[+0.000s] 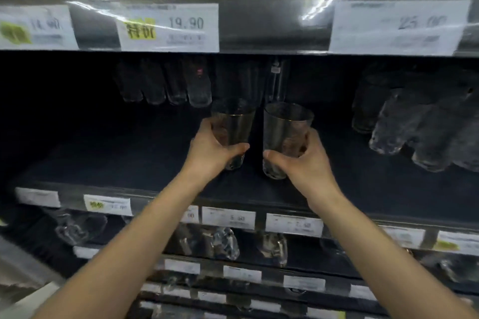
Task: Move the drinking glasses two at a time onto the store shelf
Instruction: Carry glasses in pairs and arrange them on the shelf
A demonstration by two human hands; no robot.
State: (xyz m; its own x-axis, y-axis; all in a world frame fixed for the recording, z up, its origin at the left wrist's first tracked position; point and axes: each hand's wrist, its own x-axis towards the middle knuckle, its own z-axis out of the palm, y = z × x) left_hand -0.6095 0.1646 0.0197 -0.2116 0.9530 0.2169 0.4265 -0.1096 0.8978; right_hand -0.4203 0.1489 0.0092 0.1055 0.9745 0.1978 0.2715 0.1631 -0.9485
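Observation:
Two clear drinking glasses with thin gold rims stand upright side by side over the dark store shelf [116,158]. My left hand [210,150] grips the left glass [234,122] around its lower half, thumb in front. My right hand [305,158] grips the right glass [283,124] the same way. Both glass bases sit at or just above the shelf surface; I cannot tell whether they touch it. A row of similar glasses [166,83] stands at the back of the shelf, behind the two held ones.
A group of textured glasses [414,122] stands on the same shelf at the right. Price labels [168,27] line the shelf edge above, and more labels [228,217] run along the front edge below my forearms. Lower shelves hold more glassware [223,243].

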